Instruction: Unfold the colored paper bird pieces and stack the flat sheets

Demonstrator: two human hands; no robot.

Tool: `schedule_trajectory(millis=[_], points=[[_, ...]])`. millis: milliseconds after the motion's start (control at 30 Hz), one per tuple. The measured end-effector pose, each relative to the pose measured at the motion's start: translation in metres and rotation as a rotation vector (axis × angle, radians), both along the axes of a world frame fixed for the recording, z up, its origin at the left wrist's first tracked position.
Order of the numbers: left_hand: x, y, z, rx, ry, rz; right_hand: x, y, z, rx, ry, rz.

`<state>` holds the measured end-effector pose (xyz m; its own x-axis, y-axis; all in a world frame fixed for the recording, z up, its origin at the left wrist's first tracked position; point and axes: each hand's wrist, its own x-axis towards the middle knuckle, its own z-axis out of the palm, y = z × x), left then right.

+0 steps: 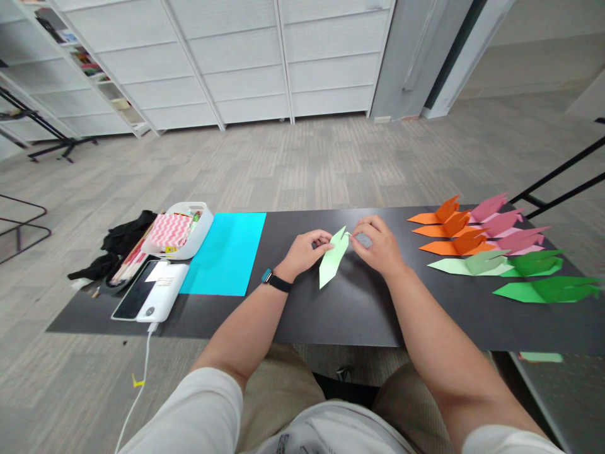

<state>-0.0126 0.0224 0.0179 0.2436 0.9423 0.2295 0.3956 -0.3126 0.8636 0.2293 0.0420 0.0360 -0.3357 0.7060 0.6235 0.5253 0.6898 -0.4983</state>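
Head view: pale green folded paper (334,257) at centre frame, above the dark tabletop (302,315). Left hand (307,249): fingers pinching its left edge. Right hand (375,243): fingers closed on its small upper tip. Orange folded figures (454,228) and pink ones (510,227) at right; blue sheet (231,252) left of centre, beside a white tub (201,230).
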Motion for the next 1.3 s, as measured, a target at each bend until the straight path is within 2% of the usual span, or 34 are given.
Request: schedule_trajectory(millis=[233,433,833,1133,1300], points=[[-0.002,-0.001,0.003,0.142,0.142,0.053,-0.001,-0.002,0.003,-0.016,0.027,0.059],[-0.004,-0.002,0.004,0.220,0.289,0.023,-0.002,0.000,0.001,-0.057,0.044,0.021],[-0.004,-0.001,0.004,0.318,0.335,0.033,-0.005,0.003,-0.003,-0.081,0.125,0.058],[-0.003,-0.002,0.004,0.335,0.309,0.028,-0.006,0.008,-0.013,-0.295,0.240,0.170],[-0.003,-0.002,0.003,0.291,0.291,0.044,-0.006,0.007,-0.012,-0.238,0.249,0.139]])
